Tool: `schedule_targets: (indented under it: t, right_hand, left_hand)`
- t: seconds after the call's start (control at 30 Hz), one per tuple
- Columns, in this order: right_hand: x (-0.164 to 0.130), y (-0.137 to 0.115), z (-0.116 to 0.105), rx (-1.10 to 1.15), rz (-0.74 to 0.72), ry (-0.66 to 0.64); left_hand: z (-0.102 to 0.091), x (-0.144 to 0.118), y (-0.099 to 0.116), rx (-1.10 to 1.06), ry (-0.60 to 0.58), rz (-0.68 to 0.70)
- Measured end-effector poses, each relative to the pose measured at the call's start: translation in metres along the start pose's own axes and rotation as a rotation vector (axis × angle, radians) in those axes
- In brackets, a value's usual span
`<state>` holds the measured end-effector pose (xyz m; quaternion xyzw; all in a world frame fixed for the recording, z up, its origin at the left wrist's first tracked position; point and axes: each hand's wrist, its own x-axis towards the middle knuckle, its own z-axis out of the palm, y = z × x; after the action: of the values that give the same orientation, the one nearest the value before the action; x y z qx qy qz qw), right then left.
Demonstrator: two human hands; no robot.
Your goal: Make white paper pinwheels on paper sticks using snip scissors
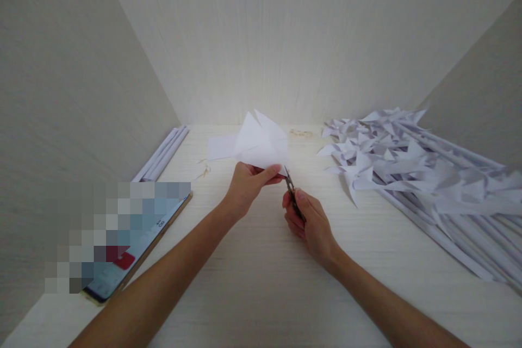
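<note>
Left hand (246, 184) pinching the lower edge of a folded white paper piece (261, 143), thumb on top, fingers beneath, paper raised just above the surface (261, 283) and fanning up and away toward the back wall. Right hand (309, 223) clenched around small dark scissors (291, 189), blades pointing up and meeting the paper's lower right corner, just beside the left thumb. Whether the blades are parted or closed: too small to tell. Both forearms bare, reaching in from the near edge.

Farther out, to the right: a heap of white paper pinwheels (411, 166) on long rolled paper sticks, lying across the surface. To the left, against the side wall: a few rolled paper tubes (163, 155). Nearer on the left: a phone (134, 250) lying flat, screen lit, partly blurred. Near the back wall: some thin scraps (300, 132).
</note>
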<state>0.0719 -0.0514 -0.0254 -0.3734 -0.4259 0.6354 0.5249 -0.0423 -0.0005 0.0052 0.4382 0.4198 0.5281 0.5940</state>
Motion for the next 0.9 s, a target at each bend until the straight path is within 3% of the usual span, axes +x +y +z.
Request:
schedule_targets:
  t: [0.57,0.9]
  right_hand:
    - [-0.0018,-0.0001,0.0010,-0.068,0.018,0.046]
    - [-0.0007,0.0020,-0.0030,-0.199,-0.024,0.073]
  left_hand:
    - [0.0030,-0.0019,0.0002,0.011,0.027,0.023]
    - [0.0009,-0.0007,-0.0010,-0.018,-0.017,0.009]
